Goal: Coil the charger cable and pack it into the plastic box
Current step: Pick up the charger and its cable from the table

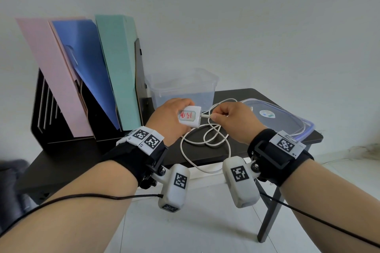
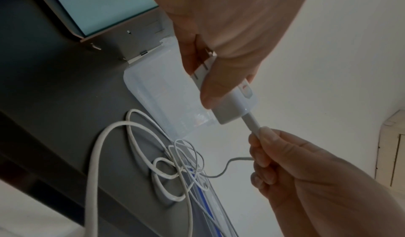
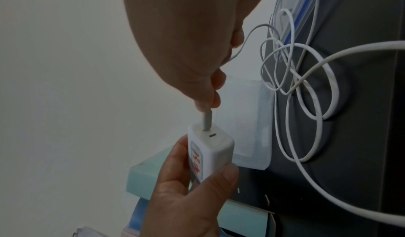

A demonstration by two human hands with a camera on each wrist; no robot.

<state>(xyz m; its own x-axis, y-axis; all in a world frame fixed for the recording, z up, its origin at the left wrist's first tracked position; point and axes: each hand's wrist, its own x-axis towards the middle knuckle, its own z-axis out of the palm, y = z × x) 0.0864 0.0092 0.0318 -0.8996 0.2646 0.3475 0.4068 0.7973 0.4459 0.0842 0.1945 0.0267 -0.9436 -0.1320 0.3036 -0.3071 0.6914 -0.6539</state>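
My left hand (image 1: 171, 118) grips a white charger block (image 1: 190, 116) with a red-marked label, held above the black table (image 1: 82, 162). The block (image 2: 232, 107) (image 3: 210, 150) has the cable's plug (image 2: 252, 123) (image 3: 53, 121) seated in its end face. My right hand (image 1: 230, 119) pinches that plug (image 1: 205, 116) between thumb and forefinger. The white cable (image 1: 205, 139) lies in loose tangled loops (image 2: 171, 168) (image 3: 306, 78) on the table, one loop hanging over the front edge. The clear plastic box (image 1: 183, 86) stands open behind my hands.
The box's clear lid (image 1: 281, 117) with blue trim lies flat at the right of the table. A black file rack (image 1: 61, 109) with pink, blue and green folders fills the left side. The table's front edge is close under my wrists.
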